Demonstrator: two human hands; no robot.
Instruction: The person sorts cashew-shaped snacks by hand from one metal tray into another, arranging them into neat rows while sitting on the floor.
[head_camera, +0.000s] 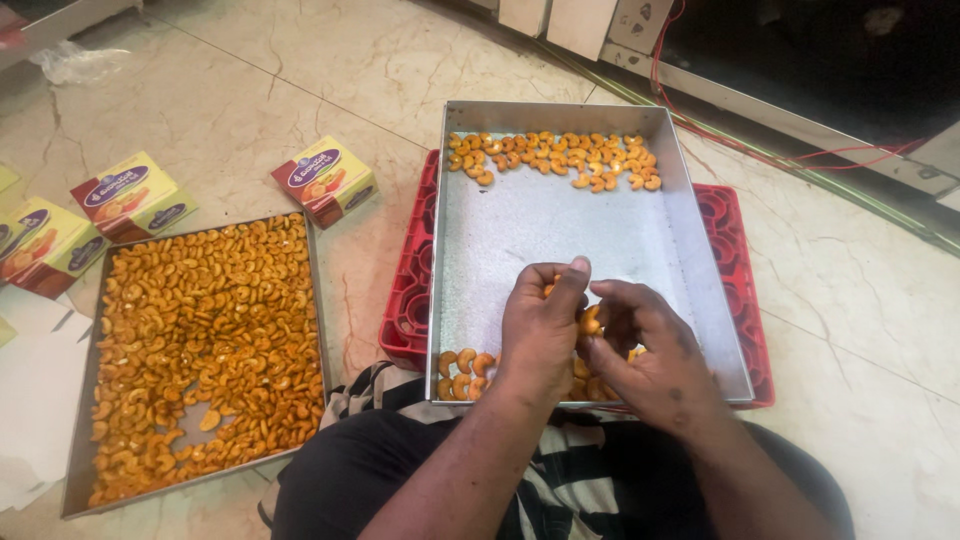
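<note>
Working over the near edge of steel tray (560, 240): left hand (540, 335) and right hand (650, 350) close together, fingers pinched on orange spiced cashews (590, 322). Nut sits between both hands, equally near each; its long axis can't be told. Curved, glossy, orange-coated. More cashews in a row (550, 160) lie along the far wall

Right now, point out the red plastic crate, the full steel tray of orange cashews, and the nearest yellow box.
Red plastic crate (408, 290), head view, left wall.
Full steel tray of orange cashews (82, 490), head view, bare corner.
Yellow box (325, 178), head view, top face.
</note>
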